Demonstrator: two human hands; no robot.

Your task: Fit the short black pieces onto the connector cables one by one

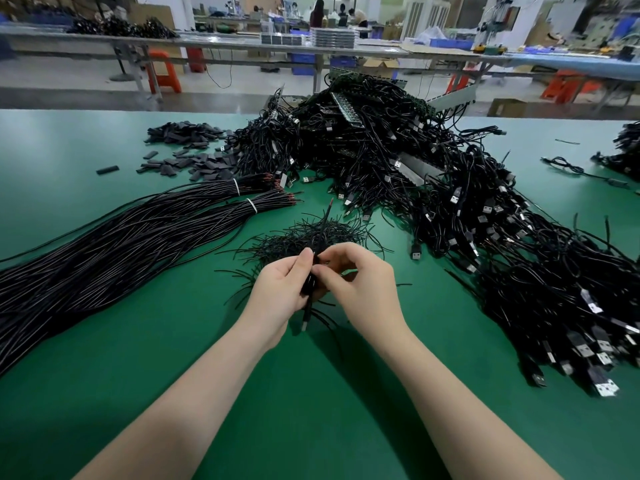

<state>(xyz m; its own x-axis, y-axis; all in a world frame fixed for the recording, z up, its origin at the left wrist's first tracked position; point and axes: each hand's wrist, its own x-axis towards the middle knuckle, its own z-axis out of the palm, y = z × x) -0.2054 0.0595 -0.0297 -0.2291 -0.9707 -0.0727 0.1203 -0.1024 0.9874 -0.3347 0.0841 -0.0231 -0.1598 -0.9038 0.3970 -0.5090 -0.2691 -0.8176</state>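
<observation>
My left hand (282,292) grips a black connector cable (322,225) that points up and away, its stripped tip showing red, its plug end hanging below my palm. My right hand (356,278) pinches a short black piece (316,261) on that cable, right beside my left thumb. Under both hands lies a loose heap of thin black strands (294,242). A pile of flat short black pieces (188,150) sits at the far left of the green table.
Two tied bundles of long black wires (121,237) stretch across the left side. A big tangle of USB cables (433,188) fills the centre and right. The green table (311,410) is bare near me. Benches and people stand far behind.
</observation>
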